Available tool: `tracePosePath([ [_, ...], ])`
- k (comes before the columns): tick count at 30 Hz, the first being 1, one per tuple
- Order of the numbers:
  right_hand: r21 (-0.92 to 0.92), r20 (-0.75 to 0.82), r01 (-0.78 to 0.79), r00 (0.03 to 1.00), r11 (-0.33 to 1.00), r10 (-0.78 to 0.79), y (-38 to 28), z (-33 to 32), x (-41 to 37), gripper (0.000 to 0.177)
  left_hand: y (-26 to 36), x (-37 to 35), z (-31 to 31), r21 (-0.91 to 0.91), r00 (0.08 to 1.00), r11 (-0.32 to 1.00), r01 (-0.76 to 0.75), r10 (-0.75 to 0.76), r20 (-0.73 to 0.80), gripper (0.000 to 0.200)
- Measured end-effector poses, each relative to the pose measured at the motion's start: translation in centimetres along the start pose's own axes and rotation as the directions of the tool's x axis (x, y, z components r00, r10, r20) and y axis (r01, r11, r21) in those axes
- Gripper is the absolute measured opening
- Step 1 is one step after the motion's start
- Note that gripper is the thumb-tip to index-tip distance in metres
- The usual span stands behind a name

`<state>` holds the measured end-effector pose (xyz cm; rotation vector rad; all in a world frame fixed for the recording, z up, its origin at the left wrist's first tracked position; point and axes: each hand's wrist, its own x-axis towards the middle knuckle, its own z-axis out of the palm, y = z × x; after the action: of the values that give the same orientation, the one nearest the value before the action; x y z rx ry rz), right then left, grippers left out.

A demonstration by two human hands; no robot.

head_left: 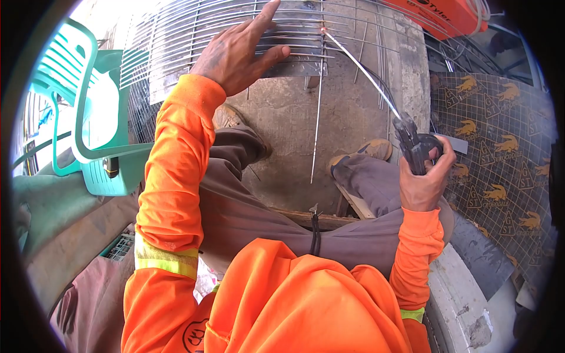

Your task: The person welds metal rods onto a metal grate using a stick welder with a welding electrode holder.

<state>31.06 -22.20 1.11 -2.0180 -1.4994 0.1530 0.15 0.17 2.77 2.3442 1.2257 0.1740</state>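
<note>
A grid of thin metal rods (170, 38) spreads across the top of the head view, over a dark metal plate (294, 68). My left hand (235, 59) lies on the rods with its fingers stretched and its thumb apart. In my right hand (424, 185) is a black welding electrode holder (412, 141), gripped with the fingers wrapped round its handle. From its jaws a long welding electrode (365, 70) slants up and left. The electrode's tip glows orange at a crossing of rods. One crosswise rod (316, 129) sticks out below the grid, towards me.
A green plastic chair (97, 153) stands at the left. An orange-red case marked Tyler (438, 17) sits at the upper right. Below it leans a dark board with crocodile prints (494, 159). Loose rods (381, 76) lie on the concrete floor (288, 123) between my feet and the grid.
</note>
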Motion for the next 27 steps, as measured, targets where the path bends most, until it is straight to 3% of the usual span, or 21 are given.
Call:
tracePosePath([
  [2, 0.005, 0.005, -0.003, 1.000, 1.000, 0.003, 0.07, 0.05, 0.00, 0.067, 0.27, 0.06, 0.11, 0.117, 0.998, 0.991, 0.060, -0.061, 0.001, 0.088],
  [6, -0.013, -0.013, 0.055, 0.998, 0.998, -0.055, 0.22, 0.14, 0.10, 0.067, -0.08, 0.16, 0.22, 0.029, 0.999, 0.999, 0.034, -0.034, 0.008, 0.090],
  [11, 0.089, -0.020, -0.007, 1.000, 0.996, 0.009, 0.05, -0.05, 0.04, 0.067, 0.30, 0.04, -0.07, -0.004, 0.999, 0.999, 0.052, -0.052, 0.003, 0.087],
  [27, 0.027, 0.000, -0.007, 1.000, 1.000, 0.007, 0.12, 0.09, 0.08, 0.066, -0.32, -0.07, 0.10, 0.019, 1.000, 1.000, -0.014, 0.015, -0.004, 0.087],
])
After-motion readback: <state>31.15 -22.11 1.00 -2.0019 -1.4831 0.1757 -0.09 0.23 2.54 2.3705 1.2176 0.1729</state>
